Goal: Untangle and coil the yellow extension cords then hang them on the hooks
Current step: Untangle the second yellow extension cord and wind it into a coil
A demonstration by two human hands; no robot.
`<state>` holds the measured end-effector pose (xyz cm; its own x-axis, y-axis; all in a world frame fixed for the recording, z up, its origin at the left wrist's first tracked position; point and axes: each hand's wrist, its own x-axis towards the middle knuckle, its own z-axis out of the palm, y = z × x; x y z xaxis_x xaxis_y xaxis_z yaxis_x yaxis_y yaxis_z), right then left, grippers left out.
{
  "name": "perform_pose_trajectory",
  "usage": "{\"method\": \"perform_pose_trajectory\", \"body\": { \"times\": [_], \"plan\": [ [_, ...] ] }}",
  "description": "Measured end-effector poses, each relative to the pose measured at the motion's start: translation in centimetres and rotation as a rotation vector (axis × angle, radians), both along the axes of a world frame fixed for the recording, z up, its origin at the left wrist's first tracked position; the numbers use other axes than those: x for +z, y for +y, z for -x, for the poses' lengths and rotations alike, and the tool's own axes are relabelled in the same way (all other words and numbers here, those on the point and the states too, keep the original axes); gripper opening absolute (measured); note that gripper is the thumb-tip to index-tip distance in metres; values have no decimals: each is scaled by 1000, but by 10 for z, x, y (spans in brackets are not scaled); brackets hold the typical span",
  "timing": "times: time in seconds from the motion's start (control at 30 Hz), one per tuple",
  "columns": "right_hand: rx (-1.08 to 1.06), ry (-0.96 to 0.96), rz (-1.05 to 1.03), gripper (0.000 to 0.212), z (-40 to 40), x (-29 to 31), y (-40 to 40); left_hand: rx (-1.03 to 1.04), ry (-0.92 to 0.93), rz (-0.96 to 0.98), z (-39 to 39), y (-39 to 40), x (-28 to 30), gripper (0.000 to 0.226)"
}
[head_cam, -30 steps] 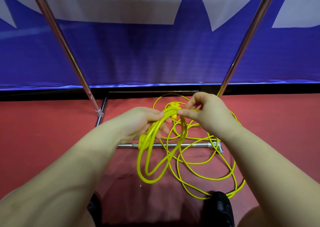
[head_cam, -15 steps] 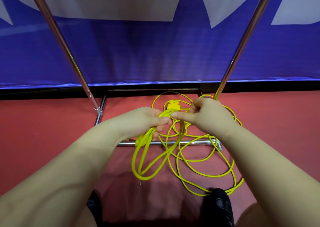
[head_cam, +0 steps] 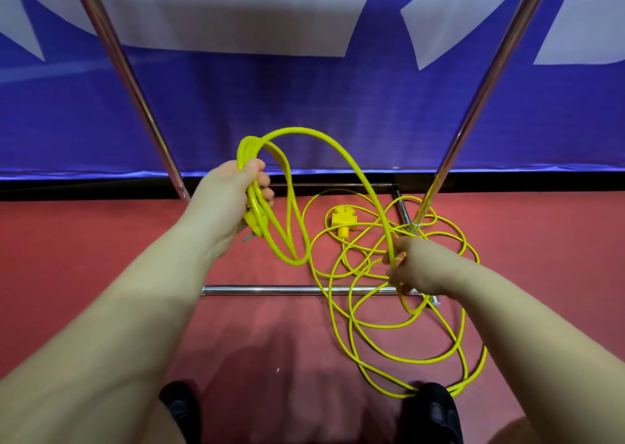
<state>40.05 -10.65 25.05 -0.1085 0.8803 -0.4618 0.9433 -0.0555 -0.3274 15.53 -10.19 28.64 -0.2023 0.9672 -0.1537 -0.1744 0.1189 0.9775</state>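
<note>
Several coiled loops sit gripped in the left hand (head_cam: 233, 196); the right hand (head_cam: 417, 266) apparently pinches the yellow extension cord (head_cam: 358, 172) (fingers partly hidden). Pulling could tighten the floor tangle (head_cam: 389, 325) below it or snag the rack's base bar (head_cam: 270, 289).

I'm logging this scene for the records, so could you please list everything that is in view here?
coiled loops: a few, yellow, gripped in the left hand, hanging beside it
loose cord: one tangle, yellow, on the floor at right, draped over the rack's base bar
socket end: one, yellow, on the floor behind the tangle
rack: one, chrome, two slanted poles and base bars
banner: one, blue with white shapes, behind the rack
floor: red
shoes: two, black, bottom edge
left hand: grips the coil
right hand: pinches a strand
</note>
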Motion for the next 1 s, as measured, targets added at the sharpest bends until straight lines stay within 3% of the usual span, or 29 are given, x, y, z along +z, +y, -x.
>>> {"method": "perform_pose_trajectory", "body": {
  "times": [0.17, 0.23, 0.33, 0.47, 0.57, 0.7, 0.83, 0.9, 1.0],
  "plan": [
    [-191, 422, -144, 17, 12, 10, 3, -144, 307, 46, -18, -12, -3, 22],
    [-111, 366, -136, 7, 18, 20, -1, -199, 335, 25, -22, -14, -3, 19],
    [92, 243, -219, 30, 30, 30, -9, -261, 429, -30, -27, -15, -4, 15],
    [211, 413, -330, 38, 45, 40, -18, -344, 771, -147, -32, -19, -10, 15],
    [134, 546, -462, 35, 47, 45, -19, -400, 871, -185, -35, -19, -10, 16],
    [48, 652, -467, 27, 43, 46, -12, -415, 693, -114, -34, -15, -13, 11],
    [96, 579, -343, 22, 30, 45, -6, -113, 397, -6, -20, 0, -16, 21],
    [19, 700, -403, 15, 26, 47, -5, -28, 294, 44, -10, 6, -16, 23],
    [-152, 975, -506, 8, 25, 54, -5, -132, 305, 104, -10, 3, -17, 23]
  ]
}}
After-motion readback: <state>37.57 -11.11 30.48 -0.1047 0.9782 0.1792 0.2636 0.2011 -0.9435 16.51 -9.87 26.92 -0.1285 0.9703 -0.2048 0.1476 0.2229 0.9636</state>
